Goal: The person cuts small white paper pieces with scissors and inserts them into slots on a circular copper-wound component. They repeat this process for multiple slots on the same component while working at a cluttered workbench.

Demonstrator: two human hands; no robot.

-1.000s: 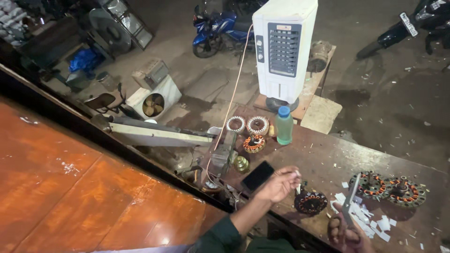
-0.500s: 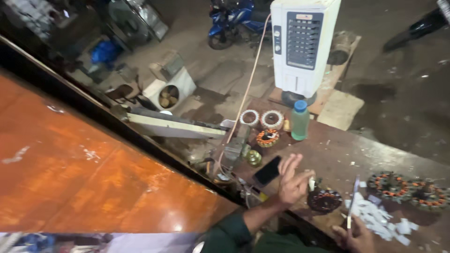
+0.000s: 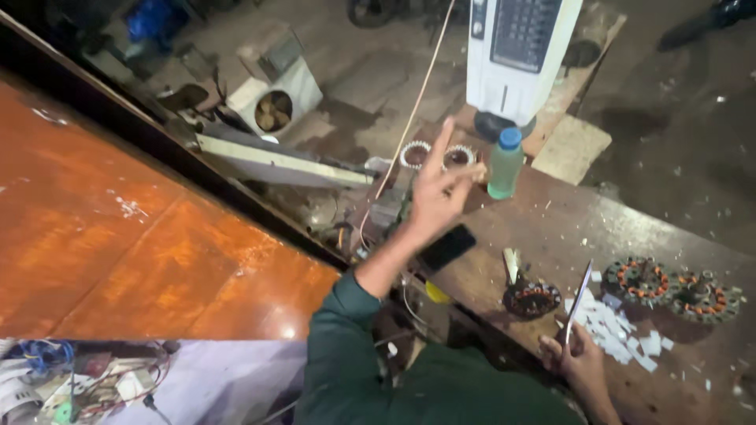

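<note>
Left hand (image 3: 435, 197) risen above black phone (image 3: 446, 248), fingers spread | right hand (image 3: 579, 358) fingers pinching long blade (image 3: 579, 299) over paper scraps (image 3: 622, 334) on table (image 3: 551, 228)

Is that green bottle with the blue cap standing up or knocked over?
Standing upright: the bottle rests on its base on the workbench, blue cap on top, beside the raised left hand.

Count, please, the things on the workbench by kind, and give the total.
Wound stators: 3
White rings: 2
Green bottle: 1
Black phone: 1
Total: 7
</note>
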